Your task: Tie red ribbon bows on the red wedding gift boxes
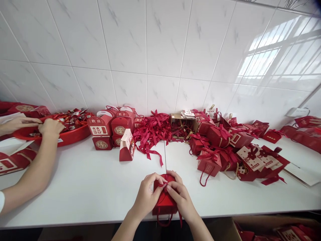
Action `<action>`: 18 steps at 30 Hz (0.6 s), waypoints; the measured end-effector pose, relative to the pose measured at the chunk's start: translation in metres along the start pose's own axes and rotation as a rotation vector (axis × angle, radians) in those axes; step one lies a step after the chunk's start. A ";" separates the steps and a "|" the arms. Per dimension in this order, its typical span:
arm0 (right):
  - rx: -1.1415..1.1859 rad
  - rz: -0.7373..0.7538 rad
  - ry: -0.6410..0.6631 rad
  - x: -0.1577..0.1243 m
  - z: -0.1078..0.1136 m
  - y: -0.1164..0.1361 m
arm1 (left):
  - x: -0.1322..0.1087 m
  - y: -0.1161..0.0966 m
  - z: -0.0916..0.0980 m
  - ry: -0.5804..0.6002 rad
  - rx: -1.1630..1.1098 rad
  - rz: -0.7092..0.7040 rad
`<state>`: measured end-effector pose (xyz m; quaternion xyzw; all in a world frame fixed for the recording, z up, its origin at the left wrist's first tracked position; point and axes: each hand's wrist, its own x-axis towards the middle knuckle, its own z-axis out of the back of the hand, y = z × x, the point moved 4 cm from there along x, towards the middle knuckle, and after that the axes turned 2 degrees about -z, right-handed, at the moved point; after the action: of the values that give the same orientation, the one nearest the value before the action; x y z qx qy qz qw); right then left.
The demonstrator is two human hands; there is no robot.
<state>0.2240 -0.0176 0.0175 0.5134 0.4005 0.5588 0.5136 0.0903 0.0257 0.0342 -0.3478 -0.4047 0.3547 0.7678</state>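
Head view: you are working on a red box (165,201) that is sitting at the near edge of the white table (100,187), bottom centre; take it as your clock's middle, with twelve pointing to the tiled wall (165,50). Your left hand (147,191) is coming in from seven o'clock, thumb and forefinger pressed together on the ribbon (165,184) above the box's top. Your right hand (183,196) is coming in from five, its thumb and fingers also pinching that ribbon, nearly touching the left fingertips. One ribbon tail is hanging at five o'clock, and a cord handle (164,223) is drooping at six over the table's edge.

At twelve, a tangled pile of ribbons (156,127) is lying against the wall. At eleven, a small slant-sided box (127,154) is standing alone; just behind it, towards ten, patterned boxes (101,132) are standing stacked. Further out at ten, a co-worker's hands (51,126) are lying close together over a red basin (75,136) that is holding wrapped pieces. Between twelve and one, an open carton (193,124) is holding more ribbon. At two, a bow-topped box (210,164) is leaning before a heap of others, and beyond, another person's hand (315,121) is showing at the picture's edge.
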 end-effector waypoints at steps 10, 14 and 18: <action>0.100 -0.079 -0.114 -0.003 -0.004 -0.002 | -0.009 -0.018 0.009 0.050 0.053 -0.022; 0.069 -0.113 -0.130 -0.008 -0.005 0.000 | -0.005 -0.011 0.010 0.089 0.037 0.005; 0.039 -0.077 -0.201 -0.015 0.001 -0.003 | 0.007 0.004 0.019 0.120 0.000 0.024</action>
<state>0.2249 -0.0325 0.0123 0.5611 0.3770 0.4765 0.5621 0.0757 0.0384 0.0415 -0.3731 -0.3536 0.3425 0.7864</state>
